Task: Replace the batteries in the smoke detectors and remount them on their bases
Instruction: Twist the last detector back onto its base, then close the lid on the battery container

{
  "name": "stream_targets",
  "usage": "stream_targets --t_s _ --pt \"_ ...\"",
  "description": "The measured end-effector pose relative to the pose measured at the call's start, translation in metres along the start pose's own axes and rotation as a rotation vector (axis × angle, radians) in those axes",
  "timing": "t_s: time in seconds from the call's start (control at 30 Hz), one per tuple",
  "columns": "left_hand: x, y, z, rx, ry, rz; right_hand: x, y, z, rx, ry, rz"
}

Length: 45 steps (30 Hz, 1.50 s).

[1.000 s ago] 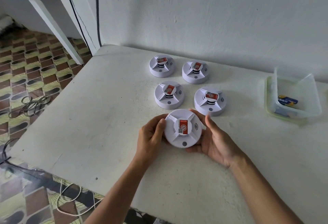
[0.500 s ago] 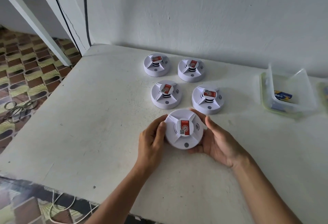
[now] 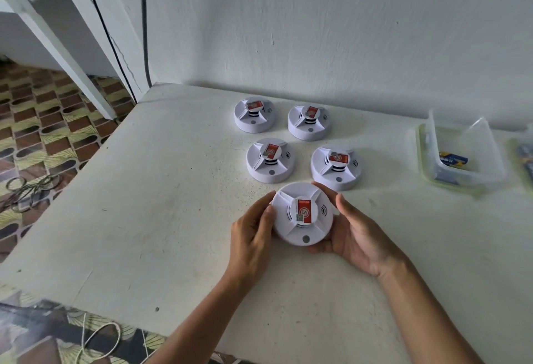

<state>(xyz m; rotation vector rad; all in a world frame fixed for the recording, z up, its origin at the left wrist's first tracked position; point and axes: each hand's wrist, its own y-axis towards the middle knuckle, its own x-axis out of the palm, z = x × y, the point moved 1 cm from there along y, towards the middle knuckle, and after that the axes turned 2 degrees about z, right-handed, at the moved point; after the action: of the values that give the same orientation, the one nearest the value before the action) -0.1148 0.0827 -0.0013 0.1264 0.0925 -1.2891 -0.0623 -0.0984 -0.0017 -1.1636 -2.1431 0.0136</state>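
White plaster table is filling most of the frame, its left edge running diagonally from upper centre down to the lower left, with patterned floor tiles showing beyond it. The near edge is crossing the bottom of the frame; the far edge is meeting the white wall across the upper middle. A wide bare stretch of tabletop is lying open at centre left, and another bare stretch at lower right, below the containers.

Smoke detectors, counted: five, all white with a red label on top. Four are sitting in a two-by-two block at upper centre: back left detector, back right detector, front left detector, front right detector. The fifth, the held detector, is sitting just in front of that block at frame centre, close to the front pair.

Left hand is gripping the held detector's left rim, thumb and fingers curled against it. Right hand is cupping the right rim, thumb on top, fingers wrapped underneath and behind.

Containers: one clear plastic box at right, near the wall, holding at least one blue-and-yellow battery; its exact count cannot be told. A second container is cut off by the right edge of the frame.

Loose cords are lying on the floor at lower left.
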Motion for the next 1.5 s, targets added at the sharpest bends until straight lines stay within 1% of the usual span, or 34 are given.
stream_targets --t_s 0.3,0.47,0.53,0.6,0.67,0.8,0.9,0.97,1.0,1.03,1.07,1.1,1.17,1.23,1.3,1.37,1.5 --pt "-0.004 -0.002 0.003 0.01 -0.039 -0.033 0.005 -0.006 0.0 -0.029 -0.039 0.028" --pt "-0.004 0.006 0.01 -0.074 -0.121 -0.077 0.011 -0.007 -0.005 -0.039 -0.064 0.055" --pt "-0.003 0.012 0.018 -0.077 -0.152 -0.109 0.015 -0.009 -0.009 -0.084 -0.075 0.093" --pt "0.002 0.024 0.034 -0.031 -0.159 -0.148 0.019 -0.011 -0.02 -0.17 -0.125 0.155" --pt "0.008 0.039 0.049 -0.008 -0.154 -0.172 0.023 -0.011 -0.036 -0.254 -0.264 0.27" --pt "0.034 0.079 0.076 0.01 -0.156 -0.262 0.019 -0.008 -0.076 -0.413 -0.708 0.548" --pt "0.06 0.11 0.084 -0.01 -0.163 -0.328 0.011 0.004 -0.102 -0.502 -1.109 0.661" --pt "0.076 0.129 0.087 -0.034 -0.16 -0.356 0.0 0.016 -0.118 -0.545 -1.279 0.75" --pt "0.084 0.139 0.087 -0.047 -0.147 -0.364 -0.008 0.023 -0.125 -0.567 -1.319 0.788" --pt "0.091 0.147 0.087 -0.053 -0.121 -0.364 -0.014 0.029 -0.131 -0.585 -1.329 0.808" --pt "0.098 0.157 0.087 -0.027 -0.04 -0.35 -0.022 0.034 -0.139 -0.598 -1.318 0.82" --pt "0.102 0.167 0.084 0.034 0.102 -0.325 -0.029 0.039 -0.144 -0.584 -1.3 0.826" --pt "0.104 0.185 0.079 0.214 0.487 -0.271 -0.045 0.051 -0.153 -0.499 -1.291 0.838" --pt "0.103 0.198 0.071 0.329 0.774 -0.318 -0.065 0.064 -0.158 -0.374 -1.306 0.848" --pt "0.102 0.208 0.061 0.351 0.961 -0.404 -0.081 0.074 -0.16 -0.274 -1.333 0.839" --pt "0.1 0.211 0.053 0.337 1.046 -0.458 -0.092 0.081 -0.159 -0.228 -1.336 0.81" --pt "0.099 0.211 0.052 0.379 1.017 -0.438 -0.103 0.092 -0.153 -0.192 -1.361 0.78"
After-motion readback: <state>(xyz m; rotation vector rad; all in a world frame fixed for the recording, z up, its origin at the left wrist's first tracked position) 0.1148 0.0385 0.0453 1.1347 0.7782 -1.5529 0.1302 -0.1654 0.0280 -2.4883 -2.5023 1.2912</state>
